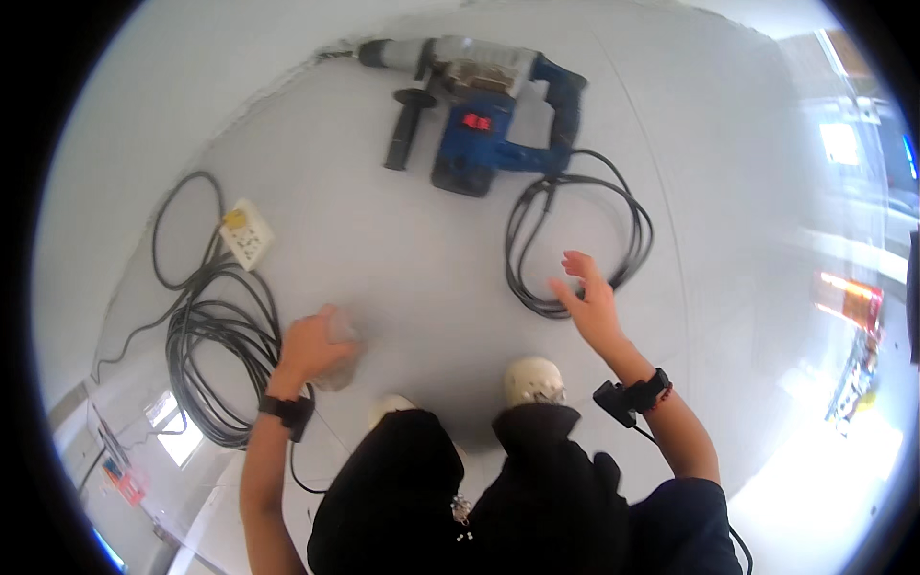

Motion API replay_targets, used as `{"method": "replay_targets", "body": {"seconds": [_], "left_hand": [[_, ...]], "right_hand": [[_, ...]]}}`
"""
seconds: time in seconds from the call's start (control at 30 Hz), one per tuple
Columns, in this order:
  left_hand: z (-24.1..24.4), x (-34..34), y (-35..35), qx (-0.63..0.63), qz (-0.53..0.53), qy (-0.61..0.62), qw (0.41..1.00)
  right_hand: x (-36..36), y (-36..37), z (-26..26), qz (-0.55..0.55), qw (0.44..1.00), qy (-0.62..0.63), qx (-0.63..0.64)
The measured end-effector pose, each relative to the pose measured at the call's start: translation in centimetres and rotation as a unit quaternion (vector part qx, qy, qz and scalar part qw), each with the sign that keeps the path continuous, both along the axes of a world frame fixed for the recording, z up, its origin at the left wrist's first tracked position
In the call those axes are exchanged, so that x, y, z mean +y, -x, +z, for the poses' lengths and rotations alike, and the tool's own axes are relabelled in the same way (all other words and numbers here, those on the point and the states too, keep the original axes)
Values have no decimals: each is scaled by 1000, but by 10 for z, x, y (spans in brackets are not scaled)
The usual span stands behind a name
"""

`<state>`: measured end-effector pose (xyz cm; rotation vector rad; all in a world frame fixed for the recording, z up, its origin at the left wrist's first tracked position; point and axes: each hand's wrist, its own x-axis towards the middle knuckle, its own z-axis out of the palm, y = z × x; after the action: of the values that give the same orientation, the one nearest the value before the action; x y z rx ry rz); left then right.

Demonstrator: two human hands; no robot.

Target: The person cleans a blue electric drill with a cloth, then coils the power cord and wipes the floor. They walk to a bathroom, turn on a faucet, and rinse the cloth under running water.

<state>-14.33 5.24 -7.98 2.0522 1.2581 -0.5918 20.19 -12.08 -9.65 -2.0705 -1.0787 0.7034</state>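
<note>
My left hand (310, 346) is closed around a blurred, greyish see-through object (341, 368), whose kind I cannot tell. Just beyond that wrist lies a thick coil of black extension cable (208, 345). With fingers apart and nothing in them, my right hand (591, 305) is over the near edge of a looped black power cord (514, 244). This cord runs to a blue and grey rotary hammer drill (467, 136), which lies on its side on the grey floor. Its black side handle (404, 136) points towards me, and its drill bit (335, 54) points left.
A white socket block (251, 237) with a yellow plug (234, 218) sits left on the floor. My pale shoes (533, 381) are close in front. An orange-red package (852, 298) and assorted items (854, 381) lie far right. A pink object (129, 487) is at lower left.
</note>
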Motion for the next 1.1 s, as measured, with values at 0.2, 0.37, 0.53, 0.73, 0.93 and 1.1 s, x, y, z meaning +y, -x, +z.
{"method": "replay_targets", "body": {"seconds": [0.2,0.37,0.53,0.73,0.93,1.1], "left_hand": [[32,-9,57,178,-48,40,982],[189,-34,66,229,-67,91,967],[361,-44,43,214,-28,70,974],[526,-47,-95,181,-97,21,978],[558,-63,-280,124,-146,33,981],[627,-142,-465,-11,-399,-24,917]], "right_hand": [[-166,-38,70,-35,931,357,61],[-348,3,212,-18,840,539,65],[-400,52,413,-273,830,411,262],[-467,127,572,-315,828,409,218],[-525,95,620,-386,838,320,214],[-531,-8,663,-594,751,255,136]]}}
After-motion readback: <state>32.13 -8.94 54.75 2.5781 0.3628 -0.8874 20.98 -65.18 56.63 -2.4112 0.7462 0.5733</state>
